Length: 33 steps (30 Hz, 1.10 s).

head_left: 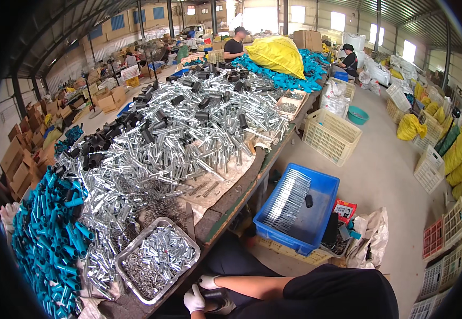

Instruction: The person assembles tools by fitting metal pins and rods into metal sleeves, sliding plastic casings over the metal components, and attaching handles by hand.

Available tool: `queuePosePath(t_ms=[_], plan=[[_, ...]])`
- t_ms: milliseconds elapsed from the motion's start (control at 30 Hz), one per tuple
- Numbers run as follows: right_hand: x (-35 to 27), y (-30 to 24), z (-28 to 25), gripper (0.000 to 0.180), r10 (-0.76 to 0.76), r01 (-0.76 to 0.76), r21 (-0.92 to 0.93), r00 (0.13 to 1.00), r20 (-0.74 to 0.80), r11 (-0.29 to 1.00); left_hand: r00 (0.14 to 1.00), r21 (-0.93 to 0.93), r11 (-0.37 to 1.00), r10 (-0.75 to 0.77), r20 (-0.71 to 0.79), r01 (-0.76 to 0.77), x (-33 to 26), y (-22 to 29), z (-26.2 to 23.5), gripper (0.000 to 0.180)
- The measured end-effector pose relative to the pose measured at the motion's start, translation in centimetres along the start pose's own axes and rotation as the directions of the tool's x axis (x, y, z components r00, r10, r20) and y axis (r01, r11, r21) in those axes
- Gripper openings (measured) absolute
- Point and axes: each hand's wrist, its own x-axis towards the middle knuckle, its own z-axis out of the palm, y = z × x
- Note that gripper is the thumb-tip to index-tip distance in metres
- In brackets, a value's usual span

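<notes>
– What is our grip status?
– Our left hand [193, 300] and right hand [208, 282] adjoin a dark piece [216, 293] near our thigh [241, 266]; we cannot tell whether either grips it.
– Surroundings?
– Our workbench [209, 224] bears a metal tray [197, 250] and heaped silver rods [188, 133]; yellow sacks [458, 159] line the room.

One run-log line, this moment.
white-gloved left hand: grip unclear | white-gloved right hand: grip unclear | nearby: silvery rectangular tray holding small metal parts

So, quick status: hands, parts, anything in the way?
Left hand, right hand: gloved, close together, grip unclear. Tray nearby, heaped with metal parts. Table edge between hands and tray.
</notes>
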Motion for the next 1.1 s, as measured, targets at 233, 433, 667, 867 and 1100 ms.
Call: queuePosePath(t_ms=[233,433,667,867,1100], plan=[[0.2,1.0,0.5,0.039,-0.016,0.016,0.014,1.0,-0.004,1.0,0.999,-0.015,1.0,-0.026,0.021,0.026,-0.4,0.0,-0.2,0.058],[0.1,1.9,0.7,0.04,-0.002,0.002,0.005,1.0,0.006,1.0,0.994,0.006,1.0,-0.027,0.102,0.026,-0.6,0.1,-0.9,0.052],[-1.4,-0.2,-0.2,0.037,0.03,-0.023,-0.128,0.998,0.05,0.991,0.96,-0.265,0.939,-0.158,0.231,0.218,0.3,-2.4,0.8,0.06],[-2.0,-1.1,-1.1,0.039,0.08,-0.07,-0.152,0.995,0.061,0.986,0.952,-0.295,0.923,-0.175,0.251,0.248,0.7,-2.5,1.1,0.06],[-1.9,-1.1,-0.7,0.042,0.092,-0.086,-0.219,0.996,0.016,0.972,0.957,-0.333,0.911,-0.17,0.234,0.243,0.5,-2.5,1.0,0.054]])
